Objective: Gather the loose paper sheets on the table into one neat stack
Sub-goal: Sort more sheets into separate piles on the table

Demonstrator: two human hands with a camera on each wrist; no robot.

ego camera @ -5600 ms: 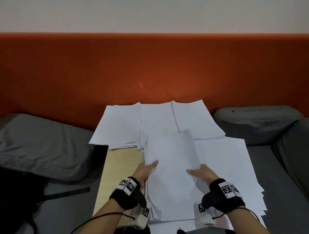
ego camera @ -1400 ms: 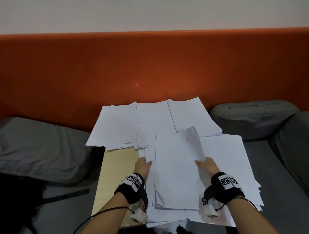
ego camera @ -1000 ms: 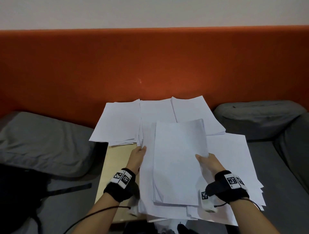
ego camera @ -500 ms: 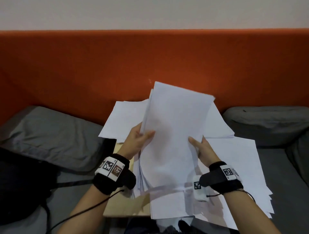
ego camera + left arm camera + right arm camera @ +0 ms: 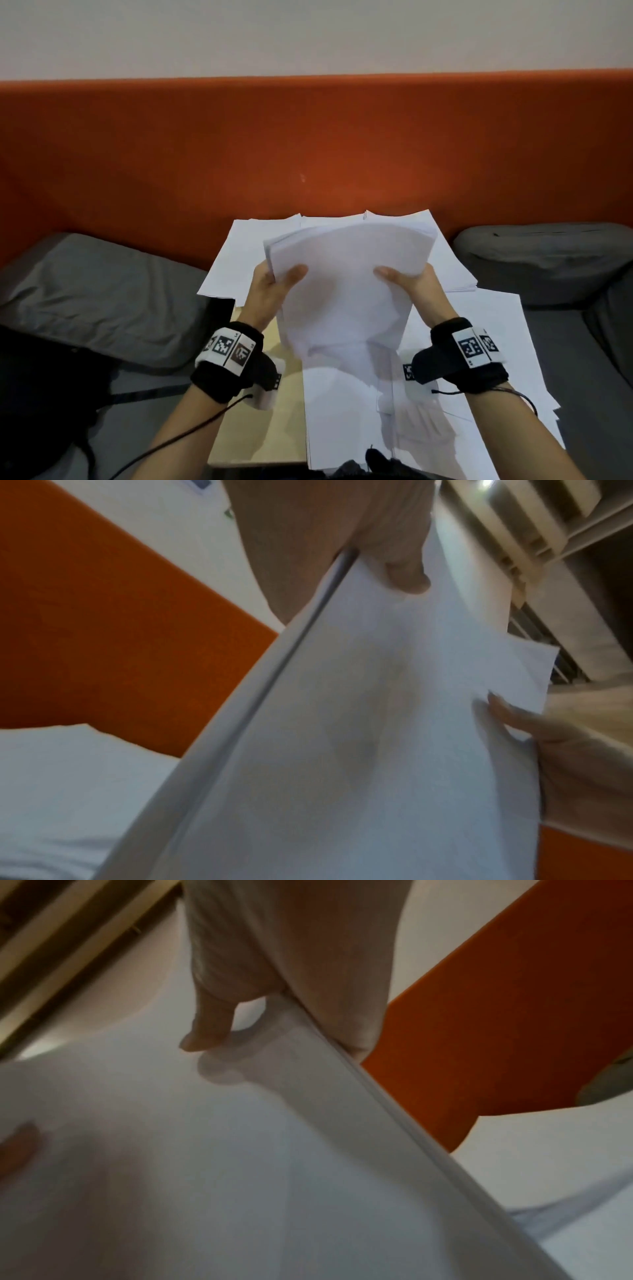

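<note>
Sheets (image 5: 346, 294) pinched in both hands, loose papers (image 5: 479, 359) below, grey cushions (image 5: 548, 260) flanking

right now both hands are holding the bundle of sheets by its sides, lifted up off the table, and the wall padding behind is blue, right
One thing is wrong: the wall padding is orange, not blue, as the head view shows. The rest holds: the left hand and right hand grip the bundle of sheets by its sides, lifted above the table.
</note>
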